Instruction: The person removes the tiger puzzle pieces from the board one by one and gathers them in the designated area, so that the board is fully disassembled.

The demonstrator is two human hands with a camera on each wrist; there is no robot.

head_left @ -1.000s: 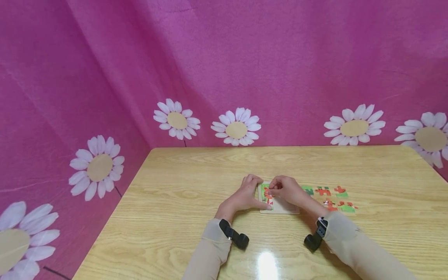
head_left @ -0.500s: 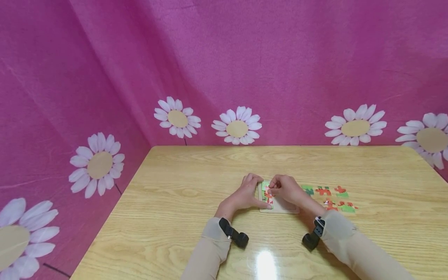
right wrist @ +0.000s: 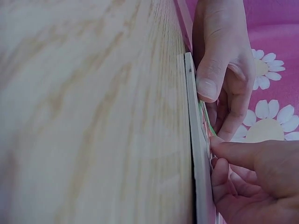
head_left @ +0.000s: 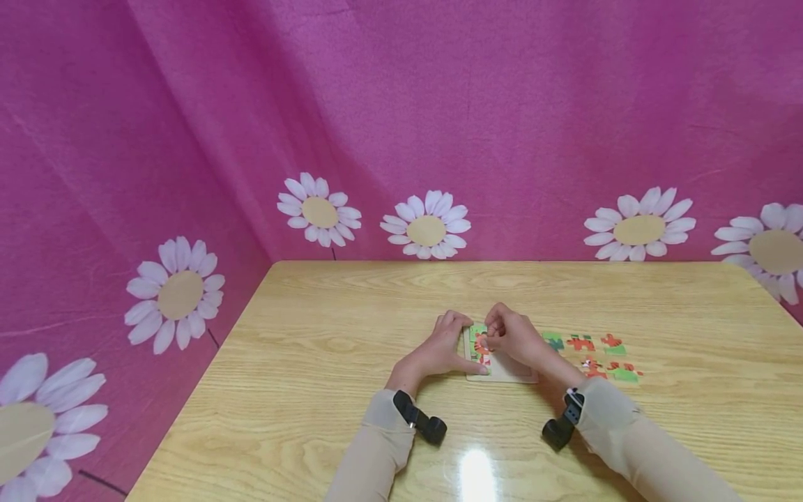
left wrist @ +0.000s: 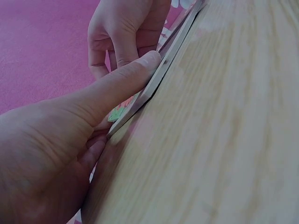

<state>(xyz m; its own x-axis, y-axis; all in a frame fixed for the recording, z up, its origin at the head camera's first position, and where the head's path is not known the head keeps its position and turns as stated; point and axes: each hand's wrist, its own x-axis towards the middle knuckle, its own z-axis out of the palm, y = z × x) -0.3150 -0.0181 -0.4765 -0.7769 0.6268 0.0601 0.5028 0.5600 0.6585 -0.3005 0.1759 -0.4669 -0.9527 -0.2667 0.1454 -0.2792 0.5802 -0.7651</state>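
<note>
A small jigsaw puzzle tray (head_left: 507,379) with a pale rim lies on the table. Green and orange pieces fill its left side. My left hand (head_left: 436,350) holds the tray from the left, thumb over the near rim and fingers at the far left corner. Over the tray, my right hand (head_left: 516,340) pinches a puzzle piece (right wrist: 205,116) with thumb and fingers; its edge shows slightly raised in the right wrist view. Fingers hide most of this piece. In the left wrist view, the left thumb (left wrist: 126,77) lies across the tray's edge.
To the right of the tray lie several loose pieces: a green one (head_left: 553,340), orange ones (head_left: 581,344) and orange-green ones (head_left: 623,371). The right forearm passes close to them. A pink curtain (head_left: 502,125) with white flowers hangs behind the wooden table (head_left: 326,328).
The right hand's fingers have shifted slightly toward the far side of the tray, and more of the green piece at the tray's far left shows. The left hand stays in place.
</note>
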